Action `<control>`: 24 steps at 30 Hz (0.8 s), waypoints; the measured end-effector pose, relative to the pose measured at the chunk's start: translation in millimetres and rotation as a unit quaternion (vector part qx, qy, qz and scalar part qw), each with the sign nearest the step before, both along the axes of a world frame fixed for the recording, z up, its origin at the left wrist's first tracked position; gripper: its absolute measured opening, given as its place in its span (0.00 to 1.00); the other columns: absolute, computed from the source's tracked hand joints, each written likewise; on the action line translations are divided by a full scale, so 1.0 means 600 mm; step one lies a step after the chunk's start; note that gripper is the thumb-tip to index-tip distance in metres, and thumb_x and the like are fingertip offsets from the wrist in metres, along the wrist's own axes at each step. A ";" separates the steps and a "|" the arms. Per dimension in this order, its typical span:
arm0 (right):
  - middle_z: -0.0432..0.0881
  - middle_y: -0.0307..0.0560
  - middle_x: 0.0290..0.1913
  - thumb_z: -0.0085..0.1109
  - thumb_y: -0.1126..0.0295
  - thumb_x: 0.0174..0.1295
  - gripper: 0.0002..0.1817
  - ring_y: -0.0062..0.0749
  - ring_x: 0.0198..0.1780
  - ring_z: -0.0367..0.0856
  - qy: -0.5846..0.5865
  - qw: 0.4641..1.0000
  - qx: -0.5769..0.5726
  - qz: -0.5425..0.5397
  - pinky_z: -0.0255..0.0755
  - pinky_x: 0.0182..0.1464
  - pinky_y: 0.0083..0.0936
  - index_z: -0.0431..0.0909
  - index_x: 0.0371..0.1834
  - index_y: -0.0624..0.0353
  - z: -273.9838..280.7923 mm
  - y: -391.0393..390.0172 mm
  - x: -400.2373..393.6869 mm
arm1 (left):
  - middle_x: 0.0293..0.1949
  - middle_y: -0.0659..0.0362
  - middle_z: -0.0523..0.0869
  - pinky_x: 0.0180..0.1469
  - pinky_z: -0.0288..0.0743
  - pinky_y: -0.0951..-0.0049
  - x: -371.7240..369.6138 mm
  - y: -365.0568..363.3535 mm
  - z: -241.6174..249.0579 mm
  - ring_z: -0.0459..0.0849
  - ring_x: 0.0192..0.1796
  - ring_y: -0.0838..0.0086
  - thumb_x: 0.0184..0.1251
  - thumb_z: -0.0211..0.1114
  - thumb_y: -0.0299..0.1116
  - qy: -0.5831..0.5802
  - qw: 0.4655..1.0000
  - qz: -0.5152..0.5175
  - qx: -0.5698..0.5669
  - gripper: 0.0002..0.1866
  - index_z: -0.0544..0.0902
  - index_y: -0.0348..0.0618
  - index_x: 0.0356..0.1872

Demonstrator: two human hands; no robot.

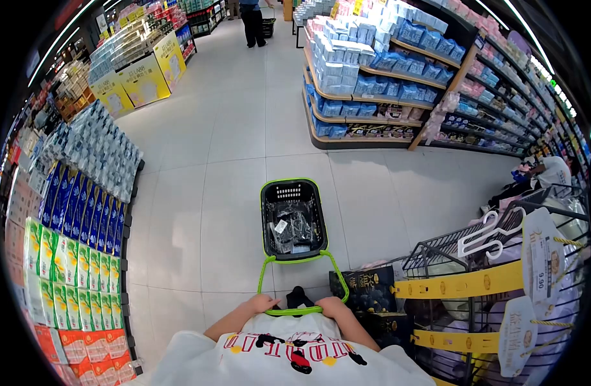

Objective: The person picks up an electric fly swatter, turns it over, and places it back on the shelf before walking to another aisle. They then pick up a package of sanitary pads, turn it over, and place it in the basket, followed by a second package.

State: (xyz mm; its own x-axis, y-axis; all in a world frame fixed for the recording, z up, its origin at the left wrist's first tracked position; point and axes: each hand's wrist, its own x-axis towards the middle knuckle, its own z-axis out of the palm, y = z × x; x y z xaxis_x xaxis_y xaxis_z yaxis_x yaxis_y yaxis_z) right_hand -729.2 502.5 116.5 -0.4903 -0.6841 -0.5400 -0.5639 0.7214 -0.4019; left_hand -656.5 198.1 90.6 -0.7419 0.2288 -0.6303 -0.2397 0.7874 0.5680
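Observation:
A black shopping basket with a green rim stands on the floor in front of me, with dark items in clear plastic and a white label inside. Its green handle reaches back to my body. My left hand is closed round the left part of the handle bar. My right hand grips the bar's right part. Between the hands, a dark shoe shows below the bar.
Stacked tissue packs line the left side. A curved shelf stands ahead right. Wire racks with yellow strips and dark bags are close on the right. One person is far ahead; another is low at right.

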 end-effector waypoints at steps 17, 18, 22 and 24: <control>0.84 0.50 0.38 0.69 0.56 0.44 0.19 0.46 0.43 0.83 -0.052 0.996 0.044 -0.060 0.76 0.44 0.43 0.83 0.38 0.53 -0.057 -0.094 -0.151 | 0.28 0.44 0.85 0.38 0.75 0.56 -0.132 -0.006 -0.008 0.83 0.34 0.50 0.49 0.54 0.76 -0.002 0.995 -0.064 -0.072 0.41 0.87 0.40 0.27; 0.84 0.51 0.36 0.68 0.56 0.44 0.18 0.47 0.42 0.83 -0.018 0.997 0.024 -0.074 0.76 0.43 0.43 0.83 0.37 0.53 -0.051 -0.094 -0.151 | 0.27 0.45 0.84 0.39 0.75 0.57 -0.139 -0.012 -0.016 0.83 0.34 0.51 0.50 0.55 0.75 0.020 0.997 -0.053 -0.056 0.40 0.87 0.41 0.27; 0.84 0.50 0.35 0.68 0.56 0.43 0.18 0.48 0.41 0.83 -0.006 0.995 0.010 -0.096 0.77 0.43 0.43 0.83 0.36 0.53 -0.050 -0.106 -0.173 | 0.29 0.45 0.85 0.39 0.76 0.57 -0.180 -0.015 0.001 0.83 0.35 0.52 0.47 0.56 0.76 -0.012 0.995 -0.076 -0.064 0.40 0.87 0.42 0.26; 0.84 0.51 0.35 0.68 0.57 0.42 0.19 0.48 0.42 0.83 -0.003 0.996 0.020 -0.090 0.77 0.43 0.43 0.83 0.37 0.54 -0.038 -0.110 -0.193 | 0.28 0.47 0.85 0.40 0.77 0.58 -0.214 -0.031 0.008 0.84 0.35 0.54 0.48 0.60 0.68 0.003 0.995 -0.072 -0.071 0.32 0.87 0.46 0.26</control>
State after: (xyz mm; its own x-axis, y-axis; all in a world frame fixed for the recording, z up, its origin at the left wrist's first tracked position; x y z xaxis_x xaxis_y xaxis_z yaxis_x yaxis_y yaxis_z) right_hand -844.7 436.7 93.6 -0.5993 -0.5631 -0.5690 -0.4211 0.8263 -0.3741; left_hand -785.0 179.7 95.2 -0.7114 0.2414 -0.6601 -0.1167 0.8856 0.4496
